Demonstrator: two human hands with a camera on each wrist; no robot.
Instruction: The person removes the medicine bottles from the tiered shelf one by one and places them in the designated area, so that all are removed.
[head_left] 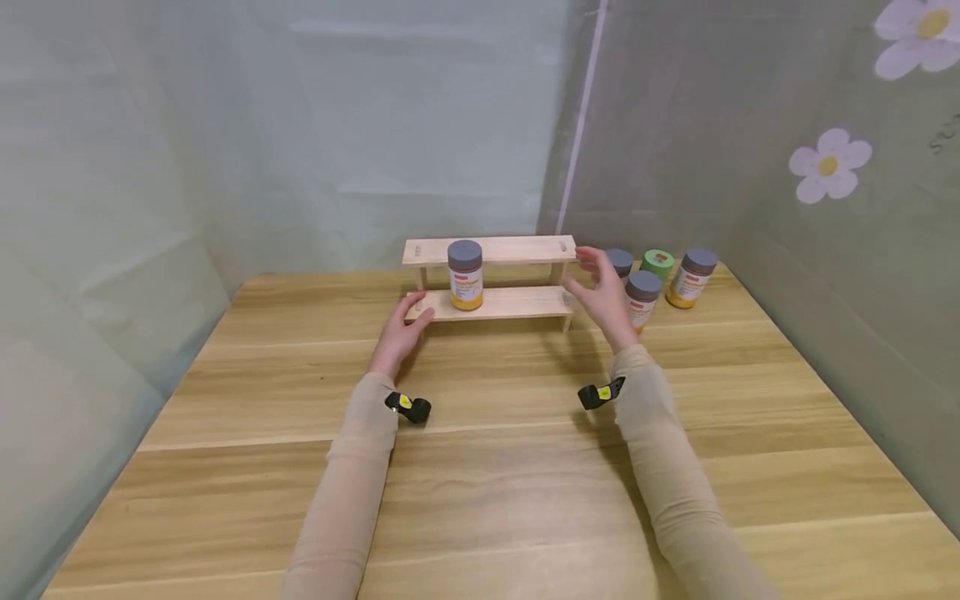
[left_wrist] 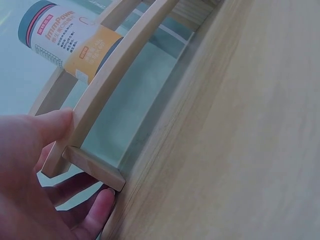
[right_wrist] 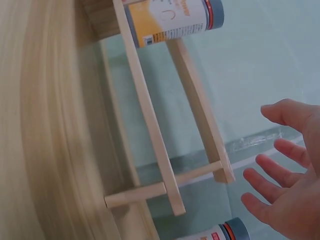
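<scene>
A two-tier wooden shelf (head_left: pixel 517 303) stands on the table toward the back wall. One supplement bottle (head_left: pixel 466 279) with a grey lid and a white-and-orange label stands upright on its lower tier, left of the middle. My left hand (head_left: pixel 401 333) grips the left end of the lower tier; in the left wrist view the thumb lies on the board (left_wrist: pixel 107 82) and the fingers curl below, beside the short leg (left_wrist: pixel 95 167). Off the shelf's right end, my right hand (head_left: pixel 603 296) is held with its fingers spread, holding nothing in the right wrist view.
Right of the shelf stand more grey-lidded bottles, one in front (head_left: pixel 642 298), one partly behind my right hand (head_left: pixel 619 262) and one farther right (head_left: pixel 692 279). A green-lidded container (head_left: pixel 657 263) is among them. Fabric walls (head_left: pixel 420 125) enclose the wooden table (head_left: pixel 480 467).
</scene>
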